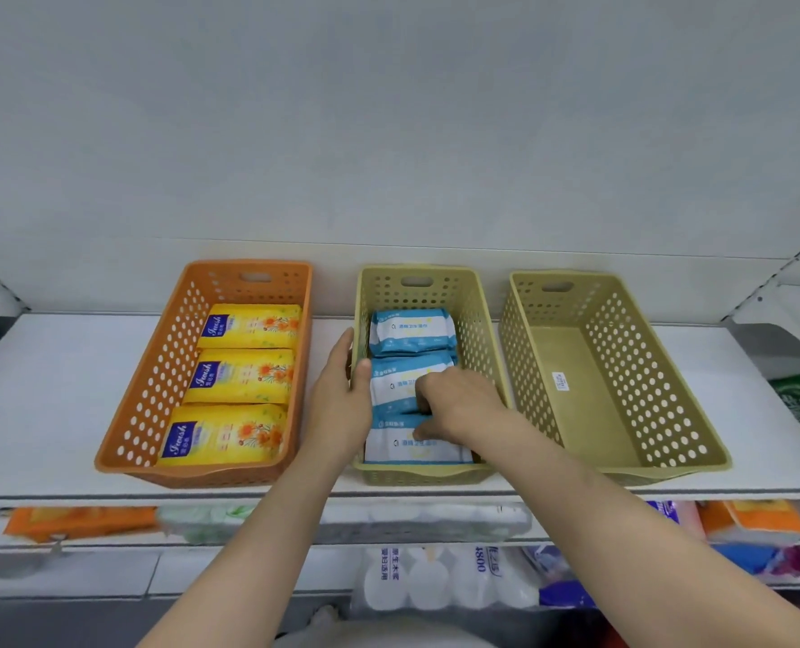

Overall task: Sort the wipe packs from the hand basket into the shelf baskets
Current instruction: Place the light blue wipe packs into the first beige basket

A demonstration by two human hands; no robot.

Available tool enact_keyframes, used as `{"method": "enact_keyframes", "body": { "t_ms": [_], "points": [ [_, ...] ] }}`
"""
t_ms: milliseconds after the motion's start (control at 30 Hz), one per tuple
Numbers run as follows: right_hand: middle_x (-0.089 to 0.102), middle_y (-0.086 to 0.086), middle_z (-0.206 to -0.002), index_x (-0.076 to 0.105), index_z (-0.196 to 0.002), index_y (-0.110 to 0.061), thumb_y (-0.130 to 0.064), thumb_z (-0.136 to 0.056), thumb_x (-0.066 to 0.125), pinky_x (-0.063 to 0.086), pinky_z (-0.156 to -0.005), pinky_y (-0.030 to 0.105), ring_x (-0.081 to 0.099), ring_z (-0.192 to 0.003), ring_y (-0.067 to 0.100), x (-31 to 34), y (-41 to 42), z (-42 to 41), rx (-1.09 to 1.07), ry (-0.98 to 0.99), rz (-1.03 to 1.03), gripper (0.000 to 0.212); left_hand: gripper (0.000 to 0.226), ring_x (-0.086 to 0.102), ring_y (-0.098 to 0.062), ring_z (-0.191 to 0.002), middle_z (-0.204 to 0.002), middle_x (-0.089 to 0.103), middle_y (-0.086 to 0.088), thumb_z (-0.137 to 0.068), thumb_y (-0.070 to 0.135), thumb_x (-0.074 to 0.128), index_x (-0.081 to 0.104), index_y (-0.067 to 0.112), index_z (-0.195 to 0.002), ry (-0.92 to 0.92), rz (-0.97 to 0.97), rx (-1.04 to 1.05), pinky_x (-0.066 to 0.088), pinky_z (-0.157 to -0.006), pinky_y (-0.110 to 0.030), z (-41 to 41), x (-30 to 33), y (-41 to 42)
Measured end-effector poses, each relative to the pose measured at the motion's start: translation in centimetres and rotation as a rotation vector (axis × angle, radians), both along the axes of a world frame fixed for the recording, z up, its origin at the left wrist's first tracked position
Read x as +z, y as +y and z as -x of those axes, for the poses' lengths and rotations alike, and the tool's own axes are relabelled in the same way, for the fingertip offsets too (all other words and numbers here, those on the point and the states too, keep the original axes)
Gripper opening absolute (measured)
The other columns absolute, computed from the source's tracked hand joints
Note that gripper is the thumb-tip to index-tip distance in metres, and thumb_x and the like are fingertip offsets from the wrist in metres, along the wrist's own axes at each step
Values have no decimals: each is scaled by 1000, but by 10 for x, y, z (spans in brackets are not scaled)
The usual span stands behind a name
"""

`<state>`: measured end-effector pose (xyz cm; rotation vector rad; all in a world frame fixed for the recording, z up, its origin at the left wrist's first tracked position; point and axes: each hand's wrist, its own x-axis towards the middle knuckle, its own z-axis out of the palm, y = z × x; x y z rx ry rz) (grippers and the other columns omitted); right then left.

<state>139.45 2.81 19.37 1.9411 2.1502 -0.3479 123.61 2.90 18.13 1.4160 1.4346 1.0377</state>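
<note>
Print on the packs, the basket sticker and the goods below

Each of the three yellow packs in the orange basket carries a blue panel with the script word "Iwish" and small Chinese characters under it, too small to read. The blue and white packs in the middle basket bear a line of Chinese print, not legible. The right basket has a small white sticker on its floor, unreadable. On the lower shelf a white bundle shows "800" and Chinese characters.
</note>
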Motion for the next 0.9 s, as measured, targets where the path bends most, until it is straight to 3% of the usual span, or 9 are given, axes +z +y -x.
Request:
{"method": "enact_keyframes", "body": {
  "t_ms": [100, 167, 267, 333, 467, 533, 700, 800, 900],
  "points": [
    [62, 2, -109, 62, -108, -22, -50, -74, 78, 48, -74, 33, 57, -102, 23, -2, 2, -3, 4, 65, -49, 47, 46, 43, 38, -84, -117, 50, 16, -102, 18, 44, 37, 25, -147, 0, -10, 5, 37, -56, 6, -1, -2, 1],
    [53, 1, -127, 52, -129, -28, -53, -73, 76, 45, -86, 35, 45, -121, 23, -3, 5, -6, 32, 94, -103, 65, 46, 42, 38, -84, -119, 49, 16, -103, 19, 44, 37, 25, -148, 5, -7, 11, 37, -57, 6, -1, -3, 1],
    [25, -1, -158, 31, -149, -39, -57, -77, 71, 33, -112, 47, 18, -146, 26, -4, 9, -6, 68, 100, 51, 84, 45, 44, 36, -85, -121, 49, 18, -103, 23, 44, 37, 30, -147, 23, 14, 23, 38, -58, 5, 0, -3, 1],
    [15, -1, -163, 26, -151, -41, -57, -80, 69, 24, -118, 49, 9, -150, 28, -6, 11, -7, 57, 101, 141, 85, 44, 49, 26, -90, -126, 52, 17, -103, 26, 43, 37, 34, -146, 36, 30, 20, 40, -60, 1, 0, -2, 1],
    [16, 2, -163, 23, -152, -40, -59, -81, 68, 22, -119, 47, 12, -149, 29, -10, 12, -7, 45, 92, 128, 87, 43, 51, 24, -88, -122, 53, 18, -103, 27, 43, 38, 37, -145, 39, 39, 16, 41, -58, 2, 1, -1, 1],
    [18, 2, -162, 23, -153, -40, -59, -81, 67, 24, -119, 46, 14, -148, 30, -12, 13, -7, 42, 87, 120, 87, 43, 55, 14, -92, -124, 54, 17, -103, 28, 42, 37, 39, -145, 58, 37, 15, 43, -59, -4, 1, 0, 1],
    [23, 1, -160, 27, -151, -40, -59, -79, 68, 25, -117, 44, 19, -146, 28, -7, 15, -7, 42, 82, 129, 85, 42, 56, -6, -104, -130, 59, 8, -103, 27, 41, 39, 31, -145, 140, -1, -6, 43, -77, -21, -1, 7, 0],
    [35, 2, -155, 36, -148, -34, -59, -81, 67, 32, -114, 40, 33, -141, 26, 10, 20, -4, 29, 71, 136, 78, 36, 58, -15, -108, -127, 61, 2, -102, 24, 43, 46, 25, -137, 199, -52, -28, 40, -81, -25, 3, 20, -2],
    [49, 3, -147, 47, -143, -28, -53, -87, 64, 40, -103, 35, 45, -133, 24, 48, 30, 8, -6, 129, 20, 64, 43, 53, -18, -123, -138, 54, -2, -100, 25, 48, 43, 17, -143, 195, -129, -46, 42, -91, -27, 23, 46, -5]
  ]
}}
